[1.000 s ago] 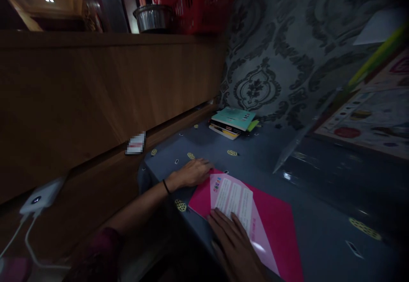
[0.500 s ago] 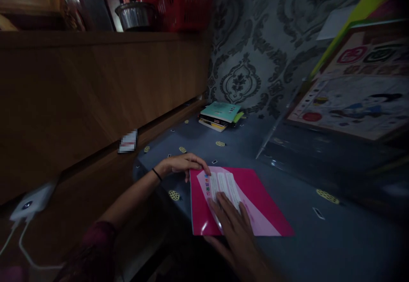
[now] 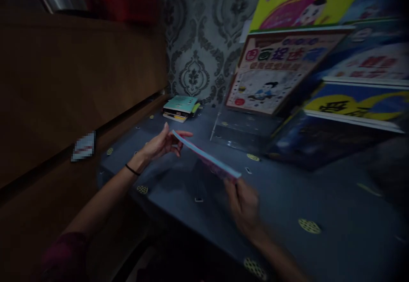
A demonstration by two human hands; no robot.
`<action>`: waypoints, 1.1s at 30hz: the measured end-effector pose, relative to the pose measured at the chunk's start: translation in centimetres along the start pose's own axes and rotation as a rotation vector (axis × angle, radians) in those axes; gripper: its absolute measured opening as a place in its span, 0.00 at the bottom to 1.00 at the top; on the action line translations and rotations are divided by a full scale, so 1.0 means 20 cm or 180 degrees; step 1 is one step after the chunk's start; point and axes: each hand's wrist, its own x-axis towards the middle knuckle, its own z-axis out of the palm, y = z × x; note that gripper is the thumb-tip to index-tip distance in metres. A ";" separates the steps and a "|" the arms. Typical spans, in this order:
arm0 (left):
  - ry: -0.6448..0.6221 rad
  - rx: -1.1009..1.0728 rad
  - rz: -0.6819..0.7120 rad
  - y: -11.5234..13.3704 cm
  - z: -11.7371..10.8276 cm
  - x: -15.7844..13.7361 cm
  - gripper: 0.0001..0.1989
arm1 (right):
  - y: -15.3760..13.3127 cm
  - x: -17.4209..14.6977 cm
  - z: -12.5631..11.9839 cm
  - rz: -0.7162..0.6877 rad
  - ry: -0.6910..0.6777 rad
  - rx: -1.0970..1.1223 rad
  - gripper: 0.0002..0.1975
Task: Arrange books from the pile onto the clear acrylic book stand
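Though two hands; one book

I can see the person's left forearm slanting up from the lower left of the frame, bare above a dark reddish sleeve in that corner. The left hand is just left of the frame's middle, loosely spread — thumb upright, one finger stretched out to the right, others bent below it. The right forearm, bare too, runs from the bottom edge, right of centre, up and leftward to the right hand. That one is clenched — fingers curled in, their outlines somewhat blurred.
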 end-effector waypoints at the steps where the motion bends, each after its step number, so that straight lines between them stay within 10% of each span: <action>1: 0.0034 0.0204 0.0153 0.00 0.02 0.03 0.37 | 0.00 0.04 -0.03 0.0130 0.0205 0.0050 0.11; 7: 0.0148 0.1221 0.0509 -0.03 0.13 0.17 0.22 | 0.01 0.25 -0.09 0.1244 0.0838 0.1465 0.15; 12: 0.0103 0.0654 -0.0225 -0.12 0.14 0.10 0.22 | 0.14 0.21 -0.07 0.2327 0.0542 0.2696 0.21; 16: -0.0055 0.0416 -0.0984 -0.26 0.12 -0.01 0.27 | 0.32 0.10 -0.01 0.2706 0.0132 0.2267 0.22; 22: 0.0002 0.1513 -0.1454 -0.34 0.06 -0.08 0.24 | 0.52 0.05 -0.02 0.2190 -0.0063 0.0449 0.17; 27: 0.0504 0.3661 -0.0260 -0.32 0.10 -0.02 0.10 | 0.41 0.06 0.05 0.0736 -0.0648 -0.0862 0.19; 33: 0.0350 0.3881 0.0584 -0.45 0.14 0.06 0.19 | 0.23 0.11 0.34 0.0029 -0.2009 -0.0674 0.27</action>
